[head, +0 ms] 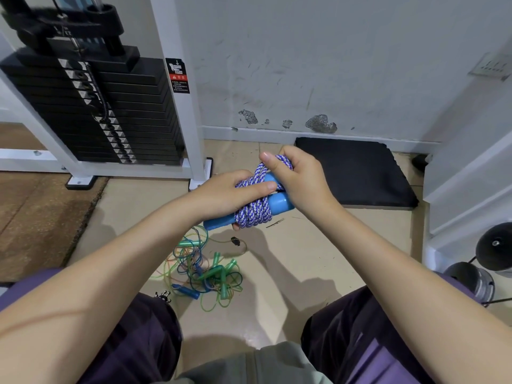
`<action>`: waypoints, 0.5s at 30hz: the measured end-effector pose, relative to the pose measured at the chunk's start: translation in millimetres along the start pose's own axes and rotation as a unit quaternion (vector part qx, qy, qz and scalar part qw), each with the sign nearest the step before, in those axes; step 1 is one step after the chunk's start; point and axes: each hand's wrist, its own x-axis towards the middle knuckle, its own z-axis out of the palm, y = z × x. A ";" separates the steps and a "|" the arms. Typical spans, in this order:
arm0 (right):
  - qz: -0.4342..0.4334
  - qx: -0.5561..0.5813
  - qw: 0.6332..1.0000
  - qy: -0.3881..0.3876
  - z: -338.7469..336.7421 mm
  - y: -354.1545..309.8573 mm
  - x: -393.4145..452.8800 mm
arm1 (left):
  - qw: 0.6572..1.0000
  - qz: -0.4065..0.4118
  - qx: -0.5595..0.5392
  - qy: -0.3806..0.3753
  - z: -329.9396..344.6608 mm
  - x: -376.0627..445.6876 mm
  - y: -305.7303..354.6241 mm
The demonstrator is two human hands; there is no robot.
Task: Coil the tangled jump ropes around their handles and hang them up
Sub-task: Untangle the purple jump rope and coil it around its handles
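Between the two hands, above the floor, sits the blue-and-white braided rope [253,206], wound around a pair of blue handles [279,202]. Left hand [230,194] grips the bundle from the left, thumb laid across the coils. Right hand [297,176] curls around a loop of rope at the far right end. Nearer, on the tan floor [277,273], a tangle of thin green and blue jump ropes [206,268] lies loose.

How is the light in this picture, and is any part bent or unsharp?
Head view: light comes from above, so the arms throw soft shadows on the floor beside the tangled ropes; the wide lens bends the white frame near the edges; the left hand, right hand and braided rope look sharp; no strong glare.
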 end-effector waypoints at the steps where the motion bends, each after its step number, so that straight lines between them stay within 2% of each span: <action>1: 0.004 -0.006 1.000 0.006 1.5 1.1 0.0 | 0.998 -0.014 0.040 0.050 2.5 0.4 -1.7; 3: 0.016 -0.013 1.000 0.013 4.0 2.1 0.4 | 0.985 -0.029 0.101 0.137 10.3 -0.4 -3.4; 5: 0.033 -0.020 0.999 0.003 5.0 2.2 1.7 | 0.974 -0.014 0.138 0.180 14.9 -1.2 -4.5; 7: 0.071 -0.015 0.996 -0.042 1.1 2.9 4.4 | 0.972 0.011 0.143 0.188 12.7 0.0 -6.6; 10: 0.131 0.039 0.979 -0.151 -13.0 4.8 9.2 | 0.970 0.046 0.163 0.176 3.4 3.7 -13.3; 15: 0.144 0.073 0.966 -0.204 -35.0 10.1 15.7 | 0.954 0.072 0.218 0.192 -5.3 3.7 -18.6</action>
